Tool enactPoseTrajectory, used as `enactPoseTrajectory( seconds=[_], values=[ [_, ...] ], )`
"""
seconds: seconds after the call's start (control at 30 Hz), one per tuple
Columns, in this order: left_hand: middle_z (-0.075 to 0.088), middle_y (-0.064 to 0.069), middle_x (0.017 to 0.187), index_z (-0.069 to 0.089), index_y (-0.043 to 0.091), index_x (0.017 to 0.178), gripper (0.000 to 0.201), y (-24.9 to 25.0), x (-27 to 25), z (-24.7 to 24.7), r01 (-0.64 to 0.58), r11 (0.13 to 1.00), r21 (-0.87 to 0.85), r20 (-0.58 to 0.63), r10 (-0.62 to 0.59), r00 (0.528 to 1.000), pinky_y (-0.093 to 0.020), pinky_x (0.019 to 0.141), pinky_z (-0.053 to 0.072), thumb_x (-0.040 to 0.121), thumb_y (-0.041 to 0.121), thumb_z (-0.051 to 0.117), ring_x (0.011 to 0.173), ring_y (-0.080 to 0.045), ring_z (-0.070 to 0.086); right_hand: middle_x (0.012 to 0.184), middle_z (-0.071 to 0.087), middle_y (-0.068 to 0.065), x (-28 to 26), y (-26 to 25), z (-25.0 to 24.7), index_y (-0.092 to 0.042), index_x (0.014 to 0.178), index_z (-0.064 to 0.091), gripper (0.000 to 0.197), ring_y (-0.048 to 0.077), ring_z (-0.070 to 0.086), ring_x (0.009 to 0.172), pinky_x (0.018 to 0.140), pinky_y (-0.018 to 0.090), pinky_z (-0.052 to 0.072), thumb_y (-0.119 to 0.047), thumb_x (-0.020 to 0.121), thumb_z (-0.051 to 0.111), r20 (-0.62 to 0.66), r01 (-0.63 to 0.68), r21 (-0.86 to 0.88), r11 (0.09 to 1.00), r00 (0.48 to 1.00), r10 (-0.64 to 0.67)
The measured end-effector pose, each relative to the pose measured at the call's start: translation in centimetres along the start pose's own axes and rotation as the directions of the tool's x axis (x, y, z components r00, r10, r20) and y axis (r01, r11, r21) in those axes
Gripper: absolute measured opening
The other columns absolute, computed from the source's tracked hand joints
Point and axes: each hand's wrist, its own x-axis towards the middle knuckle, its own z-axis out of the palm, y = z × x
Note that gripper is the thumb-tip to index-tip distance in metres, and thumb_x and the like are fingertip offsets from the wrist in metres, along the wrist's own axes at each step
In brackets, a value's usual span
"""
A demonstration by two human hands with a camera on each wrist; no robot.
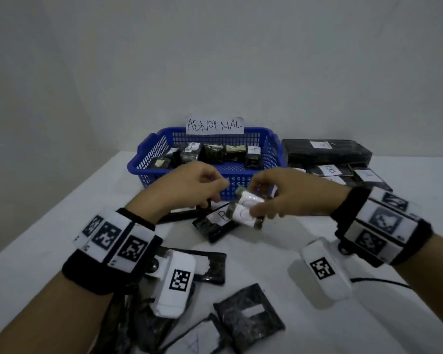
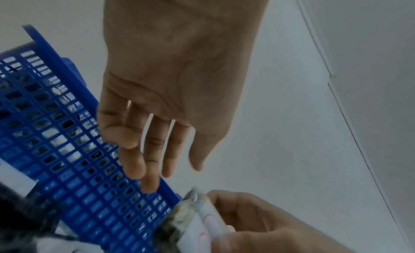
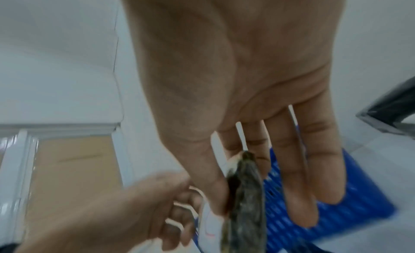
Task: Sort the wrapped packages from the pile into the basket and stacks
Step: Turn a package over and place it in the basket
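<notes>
- Blue perforated plastic basket (image 1: pixel 149 162) is sitting at the far side of the white table (image 1: pixel 49 226), carrying a paper sign reading "ABNORMAL" (image 1: pixel 214 125) on its back wall and holding several dark wrapped packages (image 1: pixel 211 153).
- Right hand (image 1: pixel 292 192) is holding two small wrapped packages with white labels (image 1: pixel 244 208) just above the table, in front of the basket's near wall; the thumb and fingers (image 3: pixel 253 150) are pinching the pair between them, while the outer fingers are hanging straight.
- Red circle marks are showing on both white labels.
- Left hand (image 1: pixel 189 185) is hovering just beside the held pair, touching nothing that can be made out; from the left wrist view its fingers (image 2: pixel 155 150) are hanging loosely, slightly parted and gently bent.
- Black flat package with a white label (image 1: pixel 215 223) is lying on the table directly under the two hands.
- Pile of dark wrapped packages (image 1: pixel 246 315) is lying scattered near the person, between the forearms.
- Stacks of black wrapped packages with white lettered labels (image 1: pixel 327 152) are sitting to the right of the basket, the tallest at the back against the wall.
- Black wristbands with white coded tags (image 1: pixel 115 241) are wrapping both wrists.
</notes>
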Motion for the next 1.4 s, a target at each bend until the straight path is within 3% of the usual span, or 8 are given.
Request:
enactPoseTrajectory(
  seconds=[0.13, 0.27, 0.43, 0.73, 0.87, 1.0, 1.17, 1.4],
  values=[
    [0.075, 0.007, 0.096, 0.065, 0.026, 0.116, 0.021, -0.4, -0.1, -2.1, -0.138, 0.954, -0.268, -0.124, 0.108, 0.986, -0.022, 0.064, 0.055, 0.097, 0.032, 0.059, 0.075, -0.006, 0.07, 0.112, 0.068, 0.001, 0.9, -1.7, -2.1, -0.02, 0.118, 0.066, 0.034, 0.023, 0.073, 0.089, 0.072, 0.031, 0.062, -0.008, 0.087, 0.075, -0.236, 0.184, 0.365, 0.913, 0.967, -0.101],
    [0.072, -0.002, 0.099, 0.066, 0.019, 0.117, 0.025, -0.7, 0.8, -4.1, -0.292, 0.881, -0.373, -0.301, 0.182, 0.936, -0.028, 0.067, 0.06, 0.092, 0.02, 0.068, 0.077, -0.014, 0.071, 0.103, 0.074, 0.007, 3.8, -3.8, -2.5, -0.011, 0.116, 0.064, 0.03, 0.019, 0.074, 0.086, 0.073, 0.037, 0.062, -0.002, 0.089, 0.072, -0.485, 0.396, 0.585, 0.707, 0.87, -0.086],
    [0.069, 0.001, 0.104, 0.067, 0.014, 0.116, 0.023, -1.4, 2.0, -6.1, -0.395, 0.792, -0.466, -0.433, 0.184, 0.882, -0.035, 0.075, 0.06, 0.093, 0.014, 0.065, 0.09, -0.021, 0.072, 0.103, 0.076, 0.016, 6.8, -5.2, -1.7, -0.003, 0.118, 0.062, 0.028, 0.024, 0.077, 0.087, 0.067, 0.03, 0.061, -0.007, 0.091, 0.071, -0.518, 0.449, 0.71, 0.543, 0.855, -0.03],
    [0.074, -0.01, 0.106, 0.069, 0.011, 0.114, 0.025, -2.5, 2.4, -5.9, -0.41, 0.808, -0.423, -0.452, 0.204, 0.868, -0.049, 0.082, 0.061, 0.09, 0.015, 0.071, 0.091, -0.032, 0.073, 0.095, 0.077, 0.009, 7.9, -5.7, -0.3, -0.005, 0.108, 0.063, 0.029, 0.024, 0.077, 0.082, 0.065, 0.032, 0.061, -0.006, 0.084, 0.078, -0.559, 0.476, 0.617, 0.627, 0.826, -0.077],
    [0.071, -0.008, 0.107, 0.068, 0.016, 0.111, 0.019, -2.0, 2.5, -5.6, -0.469, 0.797, -0.381, -0.509, 0.243, 0.826, -0.044, 0.075, 0.062, 0.092, 0.014, 0.069, 0.088, -0.032, 0.073, 0.092, 0.076, 0.008, 7.4, -5.5, -1.0, -0.008, 0.107, 0.066, 0.029, 0.023, 0.076, 0.077, 0.059, 0.027, 0.057, -0.008, 0.082, 0.08, -0.611, 0.503, 0.568, 0.651, 0.788, -0.076],
    [0.067, -0.015, 0.111, 0.067, 0.015, 0.107, 0.013, -1.7, 2.6, -5.5, -0.482, 0.745, -0.462, -0.484, 0.243, 0.84, -0.042, 0.07, 0.062, 0.098, 0.02, 0.06, 0.092, -0.034, 0.071, 0.1, 0.075, 0.009, 6.6, -4.9, -1.7, -0.011, 0.107, 0.065, 0.027, 0.026, 0.075, 0.083, 0.069, 0.038, 0.063, -0.009, 0.084, 0.08, -0.647, 0.531, 0.49, 0.691, 0.753, -0.119],
    [0.066, -0.005, 0.105, 0.066, 0.013, 0.107, 0.013, -1.8, 2.6, -5.6, -0.546, 0.69, -0.474, -0.469, 0.327, 0.82, -0.03, 0.08, 0.058, 0.096, 0.008, 0.061, 0.096, -0.021, 0.071, 0.106, 0.075, 0.007, 5.9, -4.8, -2.3, -0.015, 0.11, 0.067, 0.044, 0.027, 0.074, 0.093, 0.077, 0.034, 0.063, -0.05, 0.084, 0.065, -0.499, 0.418, 0.649, 0.635, 0.864, -0.059],
    [0.073, -0.004, 0.099, 0.07, 0.019, 0.098, 0.015, -1.9, 2.6, -5.6, -0.576, 0.695, -0.43, -0.475, 0.368, 0.799, -0.031, 0.084, 0.055, 0.083, 0.015, 0.069, 0.096, -0.021, 0.07, 0.111, 0.075, 0.005, 5.8, -4.9, -2.1, -0.014, 0.114, 0.07, 0.034, 0.024, 0.074, 0.089, 0.072, 0.034, 0.061, -0.041, 0.094, 0.065, -0.403, 0.342, 0.719, 0.605, 0.914, -0.038]
  ],
)
